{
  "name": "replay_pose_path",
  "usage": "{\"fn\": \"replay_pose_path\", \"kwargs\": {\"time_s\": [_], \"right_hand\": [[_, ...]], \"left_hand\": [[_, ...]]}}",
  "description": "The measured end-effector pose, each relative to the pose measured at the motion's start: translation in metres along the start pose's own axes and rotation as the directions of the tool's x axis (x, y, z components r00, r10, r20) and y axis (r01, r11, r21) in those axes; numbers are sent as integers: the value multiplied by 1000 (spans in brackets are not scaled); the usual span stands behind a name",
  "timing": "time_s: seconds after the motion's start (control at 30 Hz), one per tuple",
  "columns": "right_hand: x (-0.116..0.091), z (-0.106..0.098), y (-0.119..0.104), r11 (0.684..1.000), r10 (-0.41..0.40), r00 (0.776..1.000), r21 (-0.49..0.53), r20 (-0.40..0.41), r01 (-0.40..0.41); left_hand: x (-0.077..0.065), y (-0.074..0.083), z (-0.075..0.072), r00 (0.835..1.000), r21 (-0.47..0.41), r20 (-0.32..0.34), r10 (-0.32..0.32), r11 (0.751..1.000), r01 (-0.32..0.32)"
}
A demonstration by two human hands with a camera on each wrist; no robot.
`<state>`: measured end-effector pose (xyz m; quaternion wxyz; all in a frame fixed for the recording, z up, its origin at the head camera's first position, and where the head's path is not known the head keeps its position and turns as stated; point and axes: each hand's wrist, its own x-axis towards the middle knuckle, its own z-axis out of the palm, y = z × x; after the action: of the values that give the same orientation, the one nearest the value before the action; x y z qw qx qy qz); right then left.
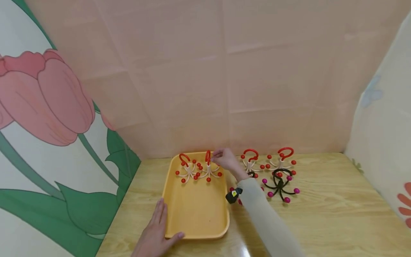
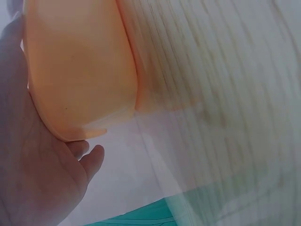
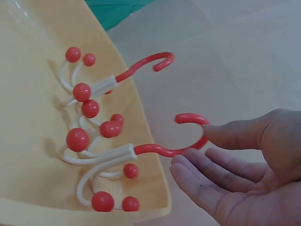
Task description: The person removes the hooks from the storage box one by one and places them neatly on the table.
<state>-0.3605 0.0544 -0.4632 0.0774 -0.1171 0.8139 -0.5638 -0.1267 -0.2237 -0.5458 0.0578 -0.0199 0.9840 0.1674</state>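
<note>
Two red-and-white claw hooks, a left one [image 1: 188,170] and a right one [image 3: 117,153], are being carried upright on their ball-tipped arms at the far end of the yellow-orange tray [image 1: 196,214]. By that splayed stance each red loop is being raised clear of the arms — presumably so that it can be taken from above. The two are being set close together, with the near part of the tray being left bare, perhaps to save room.

At the right claw hook, its loop [image 3: 190,117] is being bracketed by the right hand [image 1: 228,160]: thumb and fingers are being held spread at the outer curve, and no firm pinch is being shown. Whether the tips are being pressed to the loop cannot be told.

The tray's near left corner is being flanked by the left hand [image 1: 153,231], its fingers being laid straight along the side and its thumb being spread onto the near rim, likely to steady the tray.

To the right, on the wooden table [image 1: 337,203], two more red-and-white claw hooks [image 1: 281,164] are being stood behind a black claw hook with magenta balls [image 1: 280,185]; another dark one is being mostly hidden by the sleeve [image 1: 266,214].
</note>
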Motion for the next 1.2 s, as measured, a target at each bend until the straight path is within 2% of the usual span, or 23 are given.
{"fn": "replay_pose_path", "kwargs": {"time_s": [0.33,0.5,0.7,0.9,1.07,1.2], "right_hand": [[17,12,6,1000,27,998,-8,-63,-28],[27,17,10,1000,18,996,-14,-91,-19],[34,25,14,1000,17,997,4,-69,-16],[37,29,16,997,62,996,44,-57,-59],[39,32,23,993,74,996,94,-44,-69],[41,35,27,992,91,994,88,-58,-86]], "left_hand": [[0,0,-6,999,16,-36,40,999,-39],[1,1,-5,999,14,-28,26,1000,-25],[1,1,-4,1000,10,-24,17,1000,-17],[1,0,-2,998,12,-41,40,999,-39],[1,-1,0,999,15,-29,35,999,-34],[1,-1,1,999,15,-22,24,1000,-24]]}}
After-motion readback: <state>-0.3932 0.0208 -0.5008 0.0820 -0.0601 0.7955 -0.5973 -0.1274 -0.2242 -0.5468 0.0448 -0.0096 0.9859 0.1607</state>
